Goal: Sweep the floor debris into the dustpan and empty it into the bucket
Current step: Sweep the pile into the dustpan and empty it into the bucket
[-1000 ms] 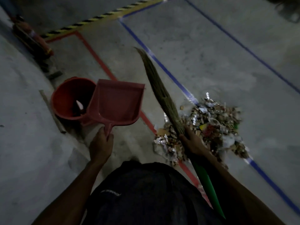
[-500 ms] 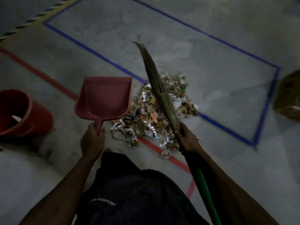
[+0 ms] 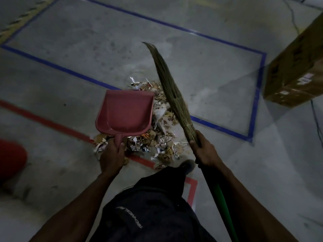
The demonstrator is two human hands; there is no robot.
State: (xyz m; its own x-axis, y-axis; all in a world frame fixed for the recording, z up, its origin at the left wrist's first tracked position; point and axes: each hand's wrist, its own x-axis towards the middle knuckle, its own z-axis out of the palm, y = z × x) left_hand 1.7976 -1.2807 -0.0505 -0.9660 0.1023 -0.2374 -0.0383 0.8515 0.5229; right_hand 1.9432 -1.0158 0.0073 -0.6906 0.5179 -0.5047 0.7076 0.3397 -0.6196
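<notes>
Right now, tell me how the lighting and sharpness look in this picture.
Head view: dim overall, colours muted; the red plastic bucket at the left edge is smeared by blur; the brown cardboard box is soft too; foil scraps in the mixed debris pile glint.

likely warehouse: taped concrete floor (image 3: 218,70), carton (image 3: 297,67)

- dustpan (image 3: 125,113): dull red
- broom (image 3: 172,95): straw-tan bristles, green handle
- debris (image 3: 162,137): mixed tan, white and silvery scraps
- bucket (image 3: 10,159): red
- floor (image 3: 87,58): grey, with blue and red tape lines
- cardboard box (image 3: 297,72): brown
</notes>
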